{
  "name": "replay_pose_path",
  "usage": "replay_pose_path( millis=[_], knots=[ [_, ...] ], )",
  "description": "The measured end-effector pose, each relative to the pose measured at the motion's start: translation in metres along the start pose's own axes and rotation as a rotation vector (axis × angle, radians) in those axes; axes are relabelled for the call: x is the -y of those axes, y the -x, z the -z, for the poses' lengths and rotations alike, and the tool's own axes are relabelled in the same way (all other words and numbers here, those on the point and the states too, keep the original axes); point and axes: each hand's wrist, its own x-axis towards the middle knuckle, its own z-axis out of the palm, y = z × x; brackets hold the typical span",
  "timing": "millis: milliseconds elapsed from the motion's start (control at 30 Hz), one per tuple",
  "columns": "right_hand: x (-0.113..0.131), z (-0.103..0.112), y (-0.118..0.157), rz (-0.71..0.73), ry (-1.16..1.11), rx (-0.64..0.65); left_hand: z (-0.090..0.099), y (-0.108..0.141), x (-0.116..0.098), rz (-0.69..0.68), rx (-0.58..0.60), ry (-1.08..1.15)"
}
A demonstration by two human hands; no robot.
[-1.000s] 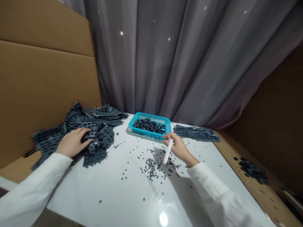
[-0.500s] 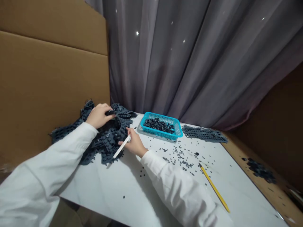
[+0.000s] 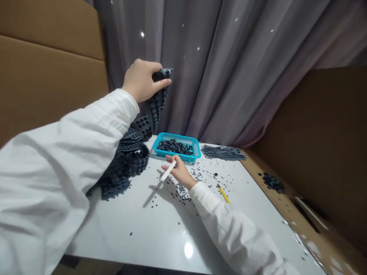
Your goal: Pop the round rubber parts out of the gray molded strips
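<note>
My left hand [image 3: 142, 79] is raised in front of the curtain, thumb and fingers pinching the top of a dark sheet with rows of round studs [image 3: 157, 109]. The sheet hangs down toward a crumpled heap of similar dark perforated sheets [image 3: 127, 162]; whether they are joined is hidden. Above the table, my right hand [image 3: 182, 173] grips a slim white stick [image 3: 168, 171], its tip pointing down and left, touching nothing. Just behind that hand stands a blue basket [image 3: 198, 149] holding many small black pieces [image 3: 173, 146].
Small dark discs [image 3: 183, 191] are scattered over the white table [image 3: 155, 242]. A yellow pencil-like tool [image 3: 224, 194] lies right of my right hand. Farther back is a flat dark perforated strip [image 3: 223, 152]. Black pieces [image 3: 273, 182] are piled on the cardboard at right.
My left hand has risen from the heap, lifting the studded sheet. My right hand, still holding the white stick, has moved away from the heap to the front of the basket. The view has shifted right.
</note>
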Motion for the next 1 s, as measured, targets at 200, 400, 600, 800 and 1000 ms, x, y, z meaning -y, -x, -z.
replay_pose_path(
  millis=[200, 400, 600, 800, 1000],
  knots=[
    [0.017, 0.031, 0.046, -0.315, -0.539, 0.098, -0.023, -0.001, -0.055, 0.261, -0.105, 0.395],
    [0.004, 0.067, 0.048, -0.121, -0.581, -0.393, -0.068, 0.081, -0.079, 0.738, 0.264, 1.084],
    [-0.013, 0.103, 0.031, -0.164, -0.389, -0.471, -0.064, 0.243, -0.13, 1.44, 0.813, 1.59],
    [-0.019, 0.082, 0.001, -0.215, -0.119, -0.09, -0.05, 0.289, -0.195, 1.595, 0.968, 1.867],
    [-0.032, 0.084, -0.005, -0.129, 0.234, -0.126, -0.057, 0.286, -0.196, 1.59, 0.91, 1.878]
  ],
)
